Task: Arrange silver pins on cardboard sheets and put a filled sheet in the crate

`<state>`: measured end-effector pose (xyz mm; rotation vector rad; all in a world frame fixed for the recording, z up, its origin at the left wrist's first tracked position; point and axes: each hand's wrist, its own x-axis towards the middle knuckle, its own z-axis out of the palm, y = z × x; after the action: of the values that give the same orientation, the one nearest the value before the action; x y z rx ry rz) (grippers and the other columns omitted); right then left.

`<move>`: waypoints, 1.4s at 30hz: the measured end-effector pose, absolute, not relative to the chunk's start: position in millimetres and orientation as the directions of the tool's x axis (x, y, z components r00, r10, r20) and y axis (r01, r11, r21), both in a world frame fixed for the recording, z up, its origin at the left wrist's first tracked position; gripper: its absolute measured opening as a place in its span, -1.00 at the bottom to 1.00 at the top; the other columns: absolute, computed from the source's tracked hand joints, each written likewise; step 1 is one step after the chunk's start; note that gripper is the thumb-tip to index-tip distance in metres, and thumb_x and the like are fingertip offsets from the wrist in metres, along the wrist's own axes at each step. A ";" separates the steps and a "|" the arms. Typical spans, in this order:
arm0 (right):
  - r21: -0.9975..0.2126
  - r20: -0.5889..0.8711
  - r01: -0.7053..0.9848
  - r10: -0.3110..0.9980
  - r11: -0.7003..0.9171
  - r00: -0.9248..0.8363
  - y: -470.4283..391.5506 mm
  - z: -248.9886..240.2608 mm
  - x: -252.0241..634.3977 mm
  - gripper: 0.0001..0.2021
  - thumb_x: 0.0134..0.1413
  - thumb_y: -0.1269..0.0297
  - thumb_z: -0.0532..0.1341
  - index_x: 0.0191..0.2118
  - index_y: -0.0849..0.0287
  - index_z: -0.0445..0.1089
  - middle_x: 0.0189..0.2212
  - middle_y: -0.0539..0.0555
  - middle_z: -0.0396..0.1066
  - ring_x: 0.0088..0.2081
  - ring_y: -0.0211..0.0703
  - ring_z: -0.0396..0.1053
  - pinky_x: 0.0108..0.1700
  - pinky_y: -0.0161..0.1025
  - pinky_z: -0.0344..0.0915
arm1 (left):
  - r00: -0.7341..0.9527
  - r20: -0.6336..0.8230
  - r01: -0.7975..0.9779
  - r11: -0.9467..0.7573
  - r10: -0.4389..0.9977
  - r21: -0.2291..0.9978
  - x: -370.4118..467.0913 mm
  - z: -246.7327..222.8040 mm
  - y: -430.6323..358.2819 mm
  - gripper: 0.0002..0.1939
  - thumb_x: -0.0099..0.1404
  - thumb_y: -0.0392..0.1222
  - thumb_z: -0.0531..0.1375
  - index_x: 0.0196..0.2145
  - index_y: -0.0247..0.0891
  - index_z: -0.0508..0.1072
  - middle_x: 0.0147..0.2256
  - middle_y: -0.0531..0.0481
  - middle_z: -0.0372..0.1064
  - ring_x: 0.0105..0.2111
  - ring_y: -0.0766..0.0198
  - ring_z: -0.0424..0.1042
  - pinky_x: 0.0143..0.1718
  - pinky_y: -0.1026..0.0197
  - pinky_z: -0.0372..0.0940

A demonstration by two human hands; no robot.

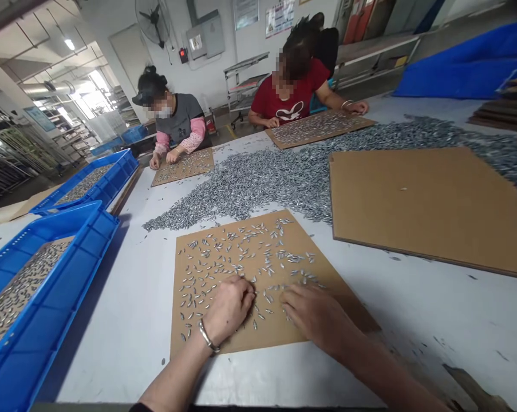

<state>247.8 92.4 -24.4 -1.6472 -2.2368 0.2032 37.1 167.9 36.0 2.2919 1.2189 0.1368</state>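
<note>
My left hand, silver bangle at the wrist, is over the middle of a flat brown cardboard sheet, fingers curled narrow — whether a piece is pinched, I cannot tell. My right hand is just right of it, lower on the same sheet's right side, fingers bent and partly spread; its grip, too, I cannot tell. Small silvery spindle-shaped metal pieces lie scattered on the sheet around and beyond both hands, most lying apart on the left, some clustered beyond my fingers. Beyond the sheet: a broad heap of similar grey pieces on the white table. Right of my right hand, farther off — a larger brown board. Left of my left hand, blue plastic crates.
</note>
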 end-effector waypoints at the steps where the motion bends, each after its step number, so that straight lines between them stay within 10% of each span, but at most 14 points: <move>1: -0.312 0.205 0.903 0.949 0.295 -0.239 97.4 -26.1 242.7 -0.75 0.30 0.49 0.12 -0.39 0.10 0.39 -0.42 0.00 0.46 -0.35 -0.16 0.41 -0.24 -0.21 0.15 | 0.589 -0.172 0.752 -0.457 0.790 0.475 43.6 33.7 170.5 -0.78 0.41 -0.33 0.09 -0.27 -0.22 0.54 -0.20 -0.11 0.54 -0.17 0.13 0.50 -0.10 0.17 0.35; 22: -0.276 0.168 0.941 0.974 0.197 -0.155 104.3 -27.0 240.8 -0.77 0.28 0.51 0.16 -0.39 0.09 0.40 -0.41 0.00 0.48 -0.36 -0.15 0.42 -0.26 -0.20 0.10 | 0.534 -0.307 0.842 -0.465 0.787 0.273 86.5 31.4 185.5 -0.78 0.35 -0.33 0.09 -0.35 -0.27 0.53 -0.29 -0.20 0.56 -0.29 0.12 0.51 -0.25 0.18 0.34; 42: -0.298 0.177 0.861 0.910 0.413 -0.375 117.9 -24.7 235.6 -0.75 0.25 0.53 0.12 -0.39 0.10 0.43 -0.40 0.02 0.41 -0.35 -0.16 0.30 -0.23 -0.16 0.04 | 0.378 -0.035 0.772 -0.295 0.925 0.562 -0.2 54.0 176.4 -0.76 0.45 -0.22 0.10 -0.39 -0.18 0.45 -0.33 0.00 0.48 -0.27 0.20 0.44 -0.18 0.19 0.24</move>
<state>235.6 117.9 -24.7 -1.5338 -2.3611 0.2223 -0.2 176.4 54.0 2.1481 1.4590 0.4085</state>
